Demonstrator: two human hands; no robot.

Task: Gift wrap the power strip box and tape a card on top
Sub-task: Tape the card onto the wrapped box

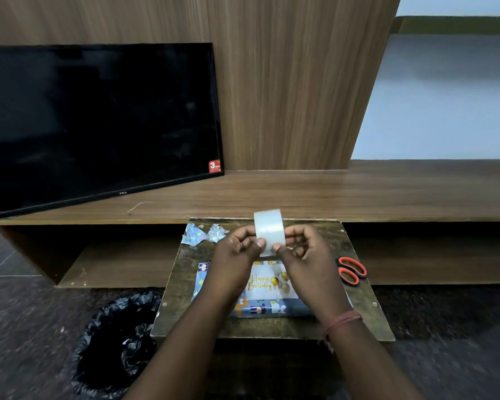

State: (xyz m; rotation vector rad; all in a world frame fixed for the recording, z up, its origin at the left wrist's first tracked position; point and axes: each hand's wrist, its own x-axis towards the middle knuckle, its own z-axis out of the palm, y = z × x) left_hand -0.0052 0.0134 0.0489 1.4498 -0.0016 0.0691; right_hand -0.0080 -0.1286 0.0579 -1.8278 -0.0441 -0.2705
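A roll of clear tape (pixel 269 228) is held up above the small wooden table (pixel 182 272). My left hand (pixel 238 249) pinches its left side, thumb on the roll's face. My right hand (pixel 303 252) grips its right side with curled fingers. Below my hands lies the box wrapped in blue patterned paper (pixel 267 308). A white "Happy Birthday" card (pixel 267 282) lies on top of it, partly hidden by both wrists.
Orange-handled scissors (pixel 352 269) lie at the table's right edge. Crumpled scraps of wrapping paper (pixel 204 233) sit at its far left corner. A bin lined with a black bag (pixel 119 342) stands on the floor to the left. A dark TV (pixel 98 122) leans on the shelf behind.
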